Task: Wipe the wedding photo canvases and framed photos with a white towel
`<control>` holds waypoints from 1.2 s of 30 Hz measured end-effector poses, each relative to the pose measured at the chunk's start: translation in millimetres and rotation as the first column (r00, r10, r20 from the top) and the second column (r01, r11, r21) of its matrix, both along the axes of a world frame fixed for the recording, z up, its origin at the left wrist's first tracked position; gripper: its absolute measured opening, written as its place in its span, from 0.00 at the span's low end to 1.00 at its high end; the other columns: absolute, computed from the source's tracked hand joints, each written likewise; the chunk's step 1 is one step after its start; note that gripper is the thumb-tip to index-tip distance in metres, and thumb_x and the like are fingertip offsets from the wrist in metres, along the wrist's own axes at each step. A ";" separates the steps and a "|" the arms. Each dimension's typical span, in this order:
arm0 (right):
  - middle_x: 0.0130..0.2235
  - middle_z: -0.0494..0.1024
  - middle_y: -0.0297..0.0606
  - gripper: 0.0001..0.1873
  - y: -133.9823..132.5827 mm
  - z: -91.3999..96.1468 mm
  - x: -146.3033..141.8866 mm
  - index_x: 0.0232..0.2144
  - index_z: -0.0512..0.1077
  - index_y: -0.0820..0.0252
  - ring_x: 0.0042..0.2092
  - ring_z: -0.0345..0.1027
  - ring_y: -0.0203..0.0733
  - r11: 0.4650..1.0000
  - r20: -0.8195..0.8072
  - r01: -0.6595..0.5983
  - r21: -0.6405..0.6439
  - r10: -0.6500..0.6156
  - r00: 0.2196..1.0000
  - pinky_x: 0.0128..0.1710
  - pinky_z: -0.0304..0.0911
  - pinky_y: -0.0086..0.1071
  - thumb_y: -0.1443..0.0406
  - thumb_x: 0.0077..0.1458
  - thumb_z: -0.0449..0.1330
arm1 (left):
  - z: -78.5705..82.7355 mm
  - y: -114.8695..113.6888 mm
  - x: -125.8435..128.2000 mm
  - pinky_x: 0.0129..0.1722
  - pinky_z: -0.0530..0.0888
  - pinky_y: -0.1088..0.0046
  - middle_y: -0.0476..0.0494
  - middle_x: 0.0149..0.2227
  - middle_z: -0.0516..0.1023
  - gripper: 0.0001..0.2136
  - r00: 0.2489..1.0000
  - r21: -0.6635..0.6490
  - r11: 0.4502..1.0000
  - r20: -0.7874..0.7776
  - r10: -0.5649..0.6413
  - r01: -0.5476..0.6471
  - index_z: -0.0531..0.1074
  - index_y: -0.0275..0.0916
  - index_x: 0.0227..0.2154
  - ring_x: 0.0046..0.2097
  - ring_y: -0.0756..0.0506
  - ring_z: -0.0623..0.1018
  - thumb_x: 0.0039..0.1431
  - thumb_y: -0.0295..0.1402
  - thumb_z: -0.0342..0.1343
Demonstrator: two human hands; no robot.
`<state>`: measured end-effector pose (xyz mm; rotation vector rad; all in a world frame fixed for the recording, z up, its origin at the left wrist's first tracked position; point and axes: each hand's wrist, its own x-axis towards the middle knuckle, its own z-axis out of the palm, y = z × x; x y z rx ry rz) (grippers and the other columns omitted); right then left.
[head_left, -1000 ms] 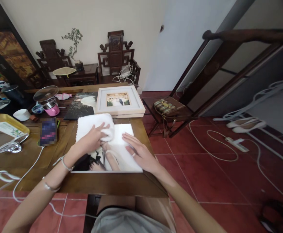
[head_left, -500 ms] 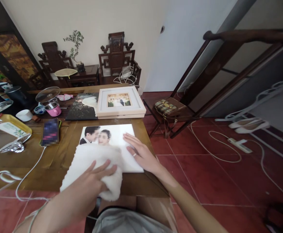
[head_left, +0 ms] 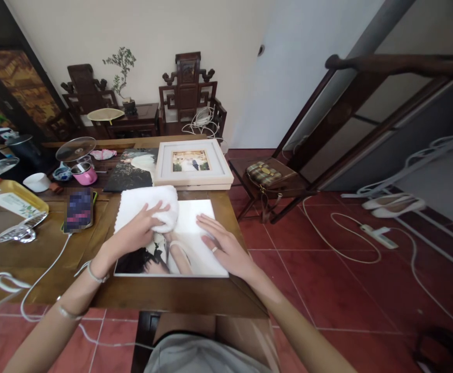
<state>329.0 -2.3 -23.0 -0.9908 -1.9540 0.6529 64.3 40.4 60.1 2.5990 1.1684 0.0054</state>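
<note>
A white photo panel (head_left: 201, 254) with a printed portrait lies flat near the table's front edge. Over its far left part spreads a fluffy white cloth (head_left: 133, 202), covering the top of the picture and reaching past the panel's left edge. My left hand (head_left: 143, 225) grips and presses the cloth from above, its fingers bent into the fabric. Flat along the panel's right side rests my right hand (head_left: 226, 246), fingers extended, wearing a ring and holding nothing.
Behind the panel sit white framed pictures (head_left: 226, 176) and a dark photo panel (head_left: 121, 176). To the left are a charging phone (head_left: 77, 210), a clear hair claw (head_left: 24, 233), an oil bottle (head_left: 14, 199) and a pink cup (head_left: 84, 174). A chair (head_left: 288, 173) with a plaid bag stands right.
My left hand has slid the cloth away from me, from the panel's near left part to its far left, uncovering the lower picture. My right hand stays in place.
</note>
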 end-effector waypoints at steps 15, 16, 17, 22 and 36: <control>0.62 0.66 0.41 0.22 -0.7 1.1 -0.7 0.60 0.65 0.50 0.65 0.56 0.48 1.000 0.011 -0.002 -0.006 0.002 1.000 0.64 0.53 0.53 0.62 0.65 0.52 | 23.3 -102.4 -19.2 0.67 0.54 0.55 0.50 0.66 0.60 0.24 0.982 -0.178 0.972 0.139 -0.129 0.153 0.74 0.41 0.36 0.69 0.45 0.49 0.44 0.11 0.42; 0.62 0.67 0.41 0.22 -0.7 1.1 -0.7 0.60 0.66 0.50 0.65 0.56 0.48 1.000 0.009 0.000 -0.006 0.000 1.000 0.64 0.53 0.53 0.62 0.65 0.52 | 21.3 -90.5 -19.4 0.67 0.53 0.55 0.50 0.66 0.59 0.24 0.983 -0.166 0.976 0.141 -0.118 0.141 0.74 0.40 0.36 0.69 0.46 0.49 0.45 0.11 0.41; 0.62 0.67 0.42 0.21 -0.8 1.2 -0.8 0.59 0.66 0.51 0.65 0.56 0.48 1.000 0.007 0.001 -0.005 -0.001 1.000 0.64 0.53 0.53 0.62 0.65 0.52 | 19.5 -77.4 -19.4 0.68 0.52 0.55 0.50 0.66 0.59 0.24 0.984 -0.154 0.979 0.137 -0.111 0.132 0.74 0.40 0.36 0.69 0.46 0.48 0.45 0.11 0.41; 0.62 0.66 0.45 0.22 -1.2 2.0 -0.4 0.59 0.66 0.54 0.65 0.55 0.48 1.000 0.018 -0.002 -0.006 0.002 1.000 0.64 0.53 0.53 0.63 0.65 0.51 | 14.2 -18.3 -17.9 0.68 0.48 0.58 0.42 0.65 0.61 0.22 0.984 -0.060 0.994 0.159 -0.081 0.092 0.73 0.34 0.39 0.69 0.49 0.51 0.48 0.12 0.39; 0.62 0.67 0.42 0.21 -0.5 0.3 -0.6 0.59 0.66 0.51 0.65 0.56 0.49 1.000 -0.014 -0.003 0.000 0.003 1.000 0.64 0.53 0.54 0.62 0.65 0.52 | 1.6 -60.5 -41.4 0.68 0.48 0.51 0.46 0.66 0.59 0.18 0.977 -0.045 0.997 0.206 -0.058 0.068 0.70 0.39 0.36 0.70 0.45 0.50 0.50 0.14 0.41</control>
